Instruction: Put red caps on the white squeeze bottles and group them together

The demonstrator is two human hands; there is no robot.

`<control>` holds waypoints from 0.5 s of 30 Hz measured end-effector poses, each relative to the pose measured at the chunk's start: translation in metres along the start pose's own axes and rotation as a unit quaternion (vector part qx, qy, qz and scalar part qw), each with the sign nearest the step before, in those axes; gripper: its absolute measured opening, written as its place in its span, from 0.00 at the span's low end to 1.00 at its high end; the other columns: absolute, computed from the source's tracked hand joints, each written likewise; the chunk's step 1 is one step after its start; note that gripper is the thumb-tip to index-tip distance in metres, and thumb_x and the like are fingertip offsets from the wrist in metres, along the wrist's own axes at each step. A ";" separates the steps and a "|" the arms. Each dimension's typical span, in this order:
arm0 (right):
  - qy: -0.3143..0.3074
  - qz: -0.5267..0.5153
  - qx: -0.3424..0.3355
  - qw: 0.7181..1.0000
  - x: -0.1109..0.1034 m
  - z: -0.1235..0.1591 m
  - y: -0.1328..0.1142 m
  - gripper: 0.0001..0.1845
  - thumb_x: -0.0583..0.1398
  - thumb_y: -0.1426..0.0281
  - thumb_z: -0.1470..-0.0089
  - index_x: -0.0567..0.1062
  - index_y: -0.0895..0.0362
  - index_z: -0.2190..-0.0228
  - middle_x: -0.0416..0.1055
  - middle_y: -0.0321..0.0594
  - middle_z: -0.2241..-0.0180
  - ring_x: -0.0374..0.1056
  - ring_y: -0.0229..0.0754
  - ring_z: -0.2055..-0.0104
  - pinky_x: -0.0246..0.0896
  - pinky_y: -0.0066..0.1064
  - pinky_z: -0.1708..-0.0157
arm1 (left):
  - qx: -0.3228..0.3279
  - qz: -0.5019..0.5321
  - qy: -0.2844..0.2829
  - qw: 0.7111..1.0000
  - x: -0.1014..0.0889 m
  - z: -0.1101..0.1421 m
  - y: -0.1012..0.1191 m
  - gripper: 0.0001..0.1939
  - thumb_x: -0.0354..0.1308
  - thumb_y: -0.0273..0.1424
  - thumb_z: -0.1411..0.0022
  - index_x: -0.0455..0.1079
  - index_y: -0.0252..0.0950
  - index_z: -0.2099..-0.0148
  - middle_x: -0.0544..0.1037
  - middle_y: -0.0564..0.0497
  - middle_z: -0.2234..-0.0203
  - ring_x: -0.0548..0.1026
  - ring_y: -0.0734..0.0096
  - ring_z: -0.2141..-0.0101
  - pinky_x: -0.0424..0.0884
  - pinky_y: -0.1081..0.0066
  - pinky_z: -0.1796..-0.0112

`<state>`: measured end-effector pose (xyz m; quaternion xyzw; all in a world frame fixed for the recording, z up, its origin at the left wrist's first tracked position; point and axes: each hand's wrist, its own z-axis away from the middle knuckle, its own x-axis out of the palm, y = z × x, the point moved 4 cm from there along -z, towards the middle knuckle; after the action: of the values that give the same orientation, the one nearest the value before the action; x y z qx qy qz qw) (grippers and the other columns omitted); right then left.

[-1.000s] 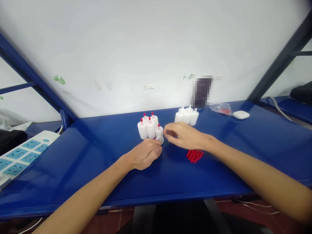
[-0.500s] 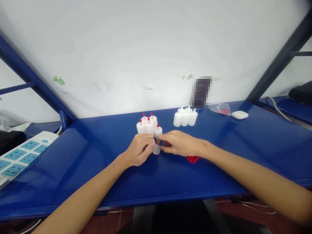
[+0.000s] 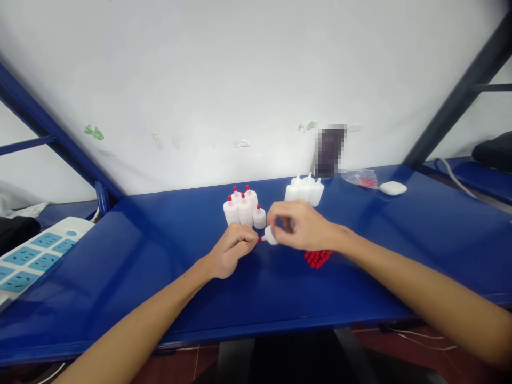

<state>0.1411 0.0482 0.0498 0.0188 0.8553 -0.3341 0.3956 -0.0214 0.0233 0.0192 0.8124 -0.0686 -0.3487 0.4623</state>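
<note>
A small white squeeze bottle (image 3: 271, 235) lies tilted sideways in my right hand (image 3: 302, 224), held between thumb and fingers. Its red cap (image 3: 261, 239) points left and meets the fingertips of my left hand (image 3: 234, 248), which are closed at the cap. Just behind my hands stands a white bottle with a red tip (image 3: 259, 217). Beside it, to the left, several red-capped white bottles (image 3: 240, 208) stand upright in a tight group. A cluster of loose red caps (image 3: 318, 258) lies below my right wrist, partly hidden by it.
Several uncapped white bottles (image 3: 304, 191) stand near the wall, partly behind my right hand. A dark, pixelated upright object (image 3: 330, 152) leans there. A clear bag with red pieces (image 3: 366, 181) and a white rounded object (image 3: 392, 188) sit further right. At left lies a power strip (image 3: 44, 256).
My right hand has turned and drawn slightly up, bringing the bottle from upright or hidden between my hands to sideways, its red cap now visible. My left hand has barely moved.
</note>
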 end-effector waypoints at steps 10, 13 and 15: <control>0.196 -0.047 0.149 0.968 -0.014 -0.004 0.023 0.05 0.61 0.69 0.50 0.73 0.58 0.69 0.75 0.36 0.71 0.58 0.29 0.84 0.54 0.26 0.81 | 0.011 -0.109 -0.050 0.993 0.008 0.000 0.005 0.16 0.42 0.25 0.41 0.64 0.33 0.78 0.68 0.52 0.79 0.64 0.74 0.76 0.61 0.70 0.69; 0.225 -0.012 0.138 0.964 -0.017 -0.004 0.025 0.11 0.59 0.69 0.48 0.77 0.57 0.62 0.76 0.36 0.69 0.57 0.30 0.82 0.56 0.28 0.78 | 0.015 -0.136 -0.063 0.989 0.010 0.000 0.006 0.18 0.42 0.24 0.36 0.74 0.33 0.67 0.72 0.50 0.69 0.68 0.73 0.70 0.65 0.71 0.64; 0.228 0.014 0.124 0.966 -0.017 -0.004 0.027 0.12 0.59 0.70 0.47 0.79 0.56 0.62 0.75 0.37 0.68 0.58 0.31 0.81 0.57 0.29 0.76 | 0.015 -0.152 -0.069 0.986 0.012 0.000 0.006 0.18 0.43 0.24 0.34 0.75 0.34 0.56 0.72 0.49 0.64 0.70 0.72 0.66 0.66 0.70 0.61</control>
<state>0.1582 0.0750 0.0486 0.1553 0.8745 -0.4186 0.1893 -0.0111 0.0144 0.0179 0.7944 0.0188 -0.4692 0.3853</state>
